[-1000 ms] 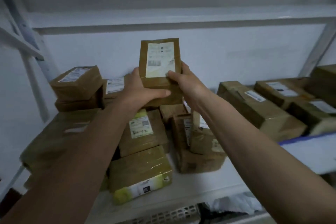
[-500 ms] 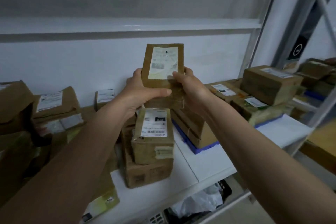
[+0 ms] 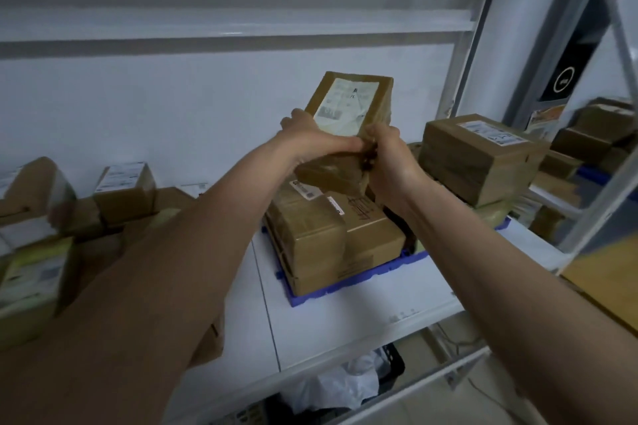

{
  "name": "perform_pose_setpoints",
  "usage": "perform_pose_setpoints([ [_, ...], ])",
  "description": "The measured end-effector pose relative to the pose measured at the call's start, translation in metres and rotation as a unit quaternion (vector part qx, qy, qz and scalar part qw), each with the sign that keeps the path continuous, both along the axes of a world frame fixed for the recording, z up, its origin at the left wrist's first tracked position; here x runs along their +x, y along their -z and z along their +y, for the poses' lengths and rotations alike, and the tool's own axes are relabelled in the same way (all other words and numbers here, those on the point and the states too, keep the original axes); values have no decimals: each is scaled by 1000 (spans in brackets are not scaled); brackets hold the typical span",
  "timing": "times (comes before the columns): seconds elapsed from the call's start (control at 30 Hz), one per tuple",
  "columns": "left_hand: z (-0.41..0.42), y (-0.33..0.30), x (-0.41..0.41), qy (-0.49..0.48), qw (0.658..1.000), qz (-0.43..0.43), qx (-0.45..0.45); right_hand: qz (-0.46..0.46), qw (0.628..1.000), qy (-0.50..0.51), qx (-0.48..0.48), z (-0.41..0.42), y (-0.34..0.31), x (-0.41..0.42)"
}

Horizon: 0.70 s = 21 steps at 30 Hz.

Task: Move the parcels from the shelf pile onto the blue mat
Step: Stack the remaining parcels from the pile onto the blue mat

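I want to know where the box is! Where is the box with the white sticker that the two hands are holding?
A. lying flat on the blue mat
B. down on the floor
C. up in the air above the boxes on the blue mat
C: both the left hand and the right hand grip the labelled parcel in the air, over the boxes on the blue mat.

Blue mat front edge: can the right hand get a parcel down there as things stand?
Probably not flat: the blue mat looks filled by boxes. The right hand and left hand hold the parcel above them; stacking looks free.
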<state>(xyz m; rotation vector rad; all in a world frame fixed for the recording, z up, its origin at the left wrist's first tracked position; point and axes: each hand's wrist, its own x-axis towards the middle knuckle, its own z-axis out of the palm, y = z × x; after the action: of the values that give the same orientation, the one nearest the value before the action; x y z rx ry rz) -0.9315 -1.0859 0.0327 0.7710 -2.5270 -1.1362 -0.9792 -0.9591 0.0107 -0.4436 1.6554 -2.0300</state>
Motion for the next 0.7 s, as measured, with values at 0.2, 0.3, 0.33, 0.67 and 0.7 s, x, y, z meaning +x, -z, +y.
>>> perform_pose_setpoints([
  [0.2, 12, 9, -57, -44, 990, -39, -130, -25, 999, 5, -40, 9, 7, -40],
  [0.3, -4, 17, -78, -18, 987, -54, -152, 10, 1000, -24, -17, 15, 13, -58],
  [0.33, -11, 18, -84, -8, 986, -53, -155, 39, 999, -21, 20, 14, 14, -66],
  [0.67, -95, 41, -135, 87, 974, -106, -179, 117, 977, 31, 173, -30, 45, -162],
  [0.7, -102, 45, -139, 93, 971, -117, -184, 113, 977, 32, 178, -36, 51, -166],
])
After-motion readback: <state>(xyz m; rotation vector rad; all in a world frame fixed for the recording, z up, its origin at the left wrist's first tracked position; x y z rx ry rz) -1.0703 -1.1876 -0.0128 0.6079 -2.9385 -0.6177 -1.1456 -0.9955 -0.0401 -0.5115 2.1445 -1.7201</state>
